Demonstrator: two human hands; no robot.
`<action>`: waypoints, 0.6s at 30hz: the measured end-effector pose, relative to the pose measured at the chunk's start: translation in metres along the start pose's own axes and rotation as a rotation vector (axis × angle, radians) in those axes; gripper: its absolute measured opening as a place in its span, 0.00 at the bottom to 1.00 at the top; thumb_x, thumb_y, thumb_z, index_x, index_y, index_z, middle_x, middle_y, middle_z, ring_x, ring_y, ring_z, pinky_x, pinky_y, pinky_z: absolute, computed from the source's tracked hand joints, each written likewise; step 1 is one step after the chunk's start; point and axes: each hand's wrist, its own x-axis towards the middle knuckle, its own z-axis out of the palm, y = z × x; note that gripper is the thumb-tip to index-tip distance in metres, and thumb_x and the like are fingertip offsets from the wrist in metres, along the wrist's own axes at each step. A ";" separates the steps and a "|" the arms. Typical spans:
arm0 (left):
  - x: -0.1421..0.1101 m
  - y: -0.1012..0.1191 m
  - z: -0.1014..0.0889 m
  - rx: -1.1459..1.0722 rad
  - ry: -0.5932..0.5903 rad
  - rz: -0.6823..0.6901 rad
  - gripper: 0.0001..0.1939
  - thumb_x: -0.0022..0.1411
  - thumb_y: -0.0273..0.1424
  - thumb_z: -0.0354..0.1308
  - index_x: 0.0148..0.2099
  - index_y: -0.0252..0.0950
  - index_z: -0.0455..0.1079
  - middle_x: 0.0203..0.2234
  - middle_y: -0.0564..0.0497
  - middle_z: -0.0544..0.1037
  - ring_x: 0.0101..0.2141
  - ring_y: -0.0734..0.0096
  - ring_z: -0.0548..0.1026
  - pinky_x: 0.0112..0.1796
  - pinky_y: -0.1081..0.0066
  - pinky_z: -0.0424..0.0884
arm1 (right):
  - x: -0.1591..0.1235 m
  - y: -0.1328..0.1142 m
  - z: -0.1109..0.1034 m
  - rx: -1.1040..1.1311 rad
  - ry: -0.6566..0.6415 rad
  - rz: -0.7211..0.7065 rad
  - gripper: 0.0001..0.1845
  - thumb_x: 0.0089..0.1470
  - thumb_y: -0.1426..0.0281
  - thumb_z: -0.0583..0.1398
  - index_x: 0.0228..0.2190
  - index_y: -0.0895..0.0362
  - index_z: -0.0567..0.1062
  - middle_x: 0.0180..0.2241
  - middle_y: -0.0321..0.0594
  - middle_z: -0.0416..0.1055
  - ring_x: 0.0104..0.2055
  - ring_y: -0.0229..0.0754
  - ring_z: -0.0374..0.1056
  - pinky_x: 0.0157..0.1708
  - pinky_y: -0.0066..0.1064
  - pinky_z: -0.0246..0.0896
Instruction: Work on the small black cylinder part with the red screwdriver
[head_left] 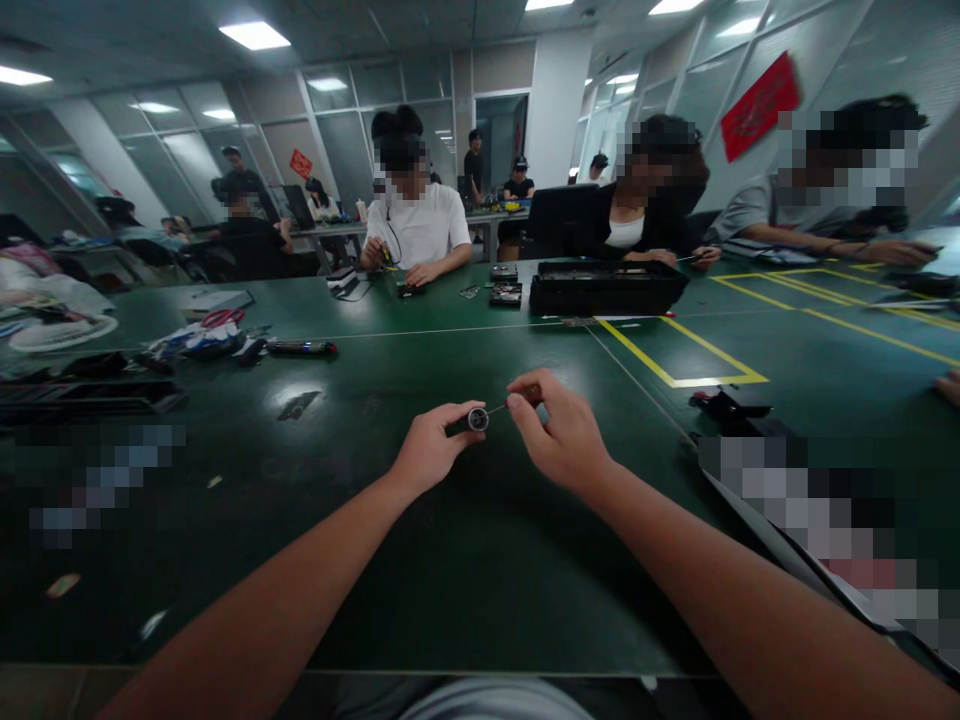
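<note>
Fingertips of the left hand (433, 441) pinched a round, silver-rimmed part (478, 420); the right hand (564, 428), fingers curled, gripped a thin-shafted screwdriver (498, 408) pointing towards that part.

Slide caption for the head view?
Left hand gripping a small round part, right hand a thin tool, over a green table.

Mid-frame, the left hand (431, 443) grips a round part (478, 419); the right hand (561, 428) holds a thin tool (498, 408) at its edge.
</note>
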 end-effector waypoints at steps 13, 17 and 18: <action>0.001 -0.002 -0.002 -0.025 0.057 -0.031 0.22 0.60 0.30 0.67 0.57 0.44 0.76 0.51 0.48 0.80 0.51 0.60 0.77 0.56 0.57 0.68 | -0.005 -0.005 0.002 -0.046 0.063 -0.024 0.13 0.66 0.69 0.50 0.39 0.54 0.74 0.29 0.39 0.76 0.30 0.42 0.70 0.32 0.35 0.60; 0.002 0.000 -0.004 0.004 0.076 -0.019 0.22 0.61 0.29 0.67 0.57 0.44 0.76 0.50 0.49 0.80 0.51 0.60 0.77 0.56 0.58 0.68 | -0.005 -0.003 0.003 -0.031 0.051 -0.050 0.11 0.64 0.71 0.50 0.38 0.54 0.72 0.30 0.39 0.73 0.32 0.43 0.69 0.33 0.35 0.60; 0.001 0.000 -0.004 0.013 0.074 -0.019 0.21 0.61 0.30 0.67 0.57 0.44 0.76 0.50 0.49 0.81 0.50 0.60 0.77 0.56 0.58 0.68 | -0.005 -0.002 0.003 -0.033 0.046 -0.026 0.11 0.64 0.70 0.50 0.38 0.54 0.72 0.29 0.39 0.73 0.30 0.42 0.68 0.32 0.35 0.59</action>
